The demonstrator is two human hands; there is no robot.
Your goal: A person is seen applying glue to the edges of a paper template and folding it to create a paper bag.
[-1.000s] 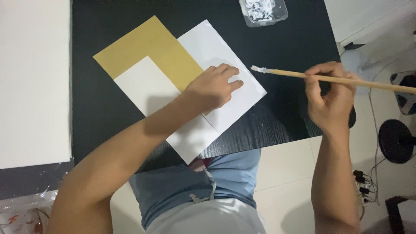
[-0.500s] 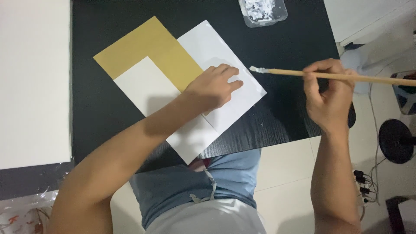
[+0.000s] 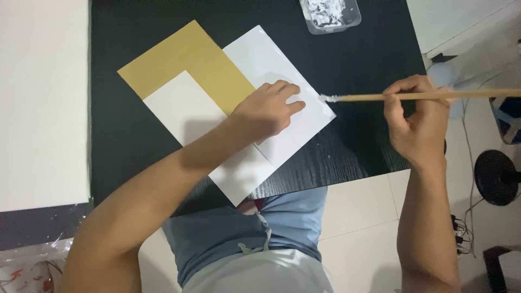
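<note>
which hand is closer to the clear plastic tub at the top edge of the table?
Right, narrowly. The right hand, gripping the brush, sits below and right of the tub. The left hand lies flat on the white sheet, below and left of it.

Matt paper sheets [image 3: 271, 65] on black wood-grain table [image 3: 369, 59]; wooden brush [image 3: 412, 96].
</note>
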